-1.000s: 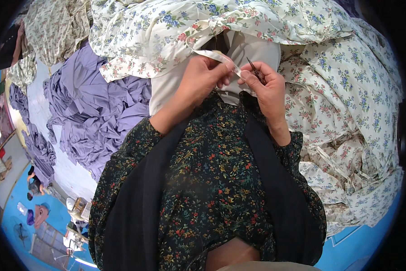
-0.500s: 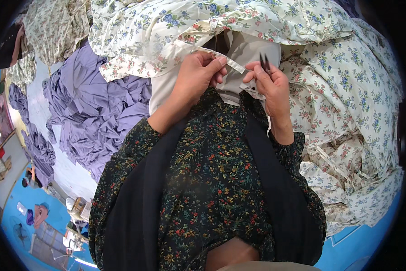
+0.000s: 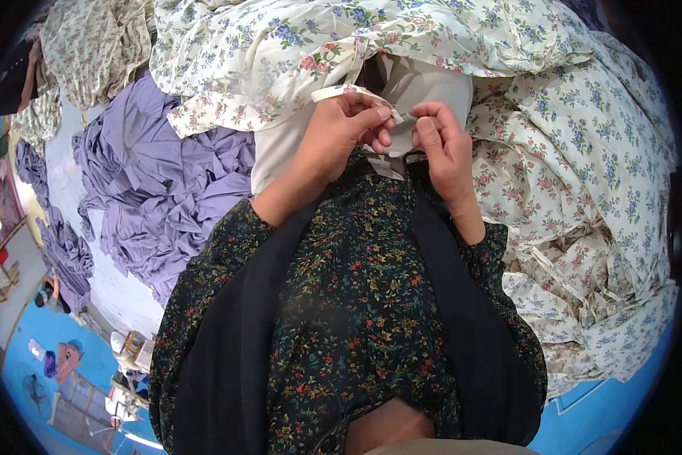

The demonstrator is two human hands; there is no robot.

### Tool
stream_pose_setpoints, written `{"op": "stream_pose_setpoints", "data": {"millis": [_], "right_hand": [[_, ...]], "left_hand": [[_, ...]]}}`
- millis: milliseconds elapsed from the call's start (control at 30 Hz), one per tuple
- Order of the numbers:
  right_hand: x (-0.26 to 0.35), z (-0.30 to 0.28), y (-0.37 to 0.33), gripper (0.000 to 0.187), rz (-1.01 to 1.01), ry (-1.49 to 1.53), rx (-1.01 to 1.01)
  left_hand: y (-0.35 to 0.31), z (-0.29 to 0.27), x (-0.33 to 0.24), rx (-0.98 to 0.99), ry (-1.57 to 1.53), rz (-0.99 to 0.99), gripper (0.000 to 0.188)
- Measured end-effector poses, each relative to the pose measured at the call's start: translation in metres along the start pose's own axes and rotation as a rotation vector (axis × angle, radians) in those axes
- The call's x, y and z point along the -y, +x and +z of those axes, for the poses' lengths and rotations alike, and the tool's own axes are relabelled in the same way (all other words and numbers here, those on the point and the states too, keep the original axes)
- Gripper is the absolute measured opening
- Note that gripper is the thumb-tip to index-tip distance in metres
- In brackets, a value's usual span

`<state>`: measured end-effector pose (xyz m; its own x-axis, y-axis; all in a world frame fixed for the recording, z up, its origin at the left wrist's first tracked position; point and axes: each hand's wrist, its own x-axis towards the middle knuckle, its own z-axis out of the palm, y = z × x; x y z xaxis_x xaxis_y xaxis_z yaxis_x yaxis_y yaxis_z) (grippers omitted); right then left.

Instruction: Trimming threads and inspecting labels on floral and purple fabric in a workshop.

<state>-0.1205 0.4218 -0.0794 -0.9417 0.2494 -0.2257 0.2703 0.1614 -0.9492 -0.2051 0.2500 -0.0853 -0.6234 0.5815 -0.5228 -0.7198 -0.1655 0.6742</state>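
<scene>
My left hand is closed, pinching a narrow cream fabric strip between thumb and fingers. The strip arches over the knuckles, and its end sticks out past the thumb toward the right. Close beside that end is my right hand, its fingers curled. Dark thread snips showed in it half a second ago; now they are mostly hidden, with what looks like their tips by the strip's end. Floral cream cloth with blue and red flowers lies just beyond both hands, over a pale grey surface.
A crumpled heap of purple cloth lies at the left. Floral fabric is piled high on the right and hangs toward the blue floor. Another person and sewing machines are far off at lower left.
My right hand has turned, so the snips no longer point upward, and its fingertips have come to the strip's end. The strip now bends in a loop over my left hand.
</scene>
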Motion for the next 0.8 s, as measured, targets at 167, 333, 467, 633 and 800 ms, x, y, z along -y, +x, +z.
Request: {"op": "stream_pose_setpoints", "data": {"millis": [167,333,467,633,800], "right_hand": [[0.005,0.006,0.001,0.02,-0.183,-0.267,-0.043],[0.004,0.007,0.002,0.018,-0.218,-0.324,-0.065],[0.002,0.008,0.002,0.017,-0.228,-0.264,-0.081],[0.001,0.008,0.002,0.016,-0.191,-0.243,-0.071],[-0.007,0.001,0.007,0.018,-0.034,0.079,-0.007]], "left_hand": [[-0.004,0.004,-0.002,0.001,-0.006,-0.058,0.013],[-0.004,0.004,0.0,0.019,-0.009,-0.065,0.013],[-0.003,0.005,-0.001,0.02,-0.023,-0.085,0.013],[-0.003,0.005,-0.003,0.041,-0.03,-0.085,0.013],[-0.012,-0.009,-0.004,0.07,0.224,-0.056,0.016]]}}
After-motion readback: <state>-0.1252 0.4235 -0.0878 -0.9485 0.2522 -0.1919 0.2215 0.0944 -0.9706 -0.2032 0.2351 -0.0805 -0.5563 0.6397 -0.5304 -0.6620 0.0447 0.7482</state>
